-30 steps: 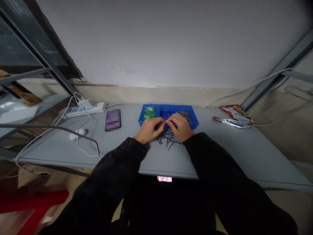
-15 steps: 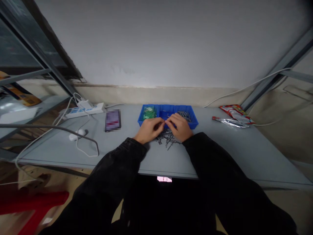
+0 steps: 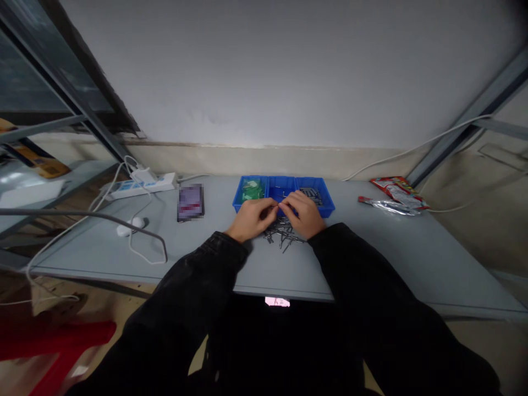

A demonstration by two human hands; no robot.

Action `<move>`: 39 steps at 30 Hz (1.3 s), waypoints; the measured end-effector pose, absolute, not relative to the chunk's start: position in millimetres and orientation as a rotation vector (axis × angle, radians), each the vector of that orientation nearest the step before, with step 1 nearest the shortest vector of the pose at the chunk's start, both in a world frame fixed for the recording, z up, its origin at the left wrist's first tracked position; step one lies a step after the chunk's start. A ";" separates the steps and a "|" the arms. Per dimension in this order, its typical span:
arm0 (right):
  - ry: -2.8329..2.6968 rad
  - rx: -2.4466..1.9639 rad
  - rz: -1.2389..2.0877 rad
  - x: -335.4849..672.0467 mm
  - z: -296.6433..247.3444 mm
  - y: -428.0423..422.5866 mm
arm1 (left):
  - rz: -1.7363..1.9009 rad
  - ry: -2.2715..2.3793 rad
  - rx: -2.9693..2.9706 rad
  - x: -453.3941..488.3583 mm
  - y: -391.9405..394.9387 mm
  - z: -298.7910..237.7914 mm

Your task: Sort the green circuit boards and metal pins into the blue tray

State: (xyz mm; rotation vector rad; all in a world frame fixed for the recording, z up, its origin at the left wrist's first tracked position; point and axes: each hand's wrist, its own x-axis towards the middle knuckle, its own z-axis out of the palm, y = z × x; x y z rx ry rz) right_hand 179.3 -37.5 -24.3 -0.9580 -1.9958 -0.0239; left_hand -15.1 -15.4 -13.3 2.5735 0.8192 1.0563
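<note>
My left hand (image 3: 254, 219) and my right hand (image 3: 303, 215) meet fingertip to fingertip in front of three blue bins. Both are closed in a pinch; whatever is between the fingers is too small to make out. Under them lies a loose pile of slim metal parts (image 3: 284, 235), like pins or screws. The left blue bin (image 3: 236, 201) holds a green-and-clear plastic bag (image 3: 252, 190). In the middle blue bin (image 3: 281, 183) a few small metal pieces show. Grey metal rods (image 3: 311, 196) fill part of the right blue bin (image 3: 328, 201), partly hidden by my right hand.
On the grey table (image 3: 284, 275), a white power strip (image 3: 144, 186) with cables stands at the back left. Near it lie a blurred purple packet (image 3: 190, 202) and a white plug-like piece (image 3: 130, 226). Red and silver wrappers (image 3: 394, 198) lie at the right. Metal posts frame both sides.
Both hands stay almost still, fingertips together over the pile. A thin white cable low at the left has shifted slightly.
</note>
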 end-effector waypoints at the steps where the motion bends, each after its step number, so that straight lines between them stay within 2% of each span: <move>1: -1.994 -0.956 -0.024 179.2 -24.1 -37.6 | 1.056 0.818 2.572 -15.0 -15.4 -13.3; 39: -1.909 -0.900 -0.082 185.7 -22.7 -33.5 | 1.099 0.915 2.493 -13.8 -15.4 -12.9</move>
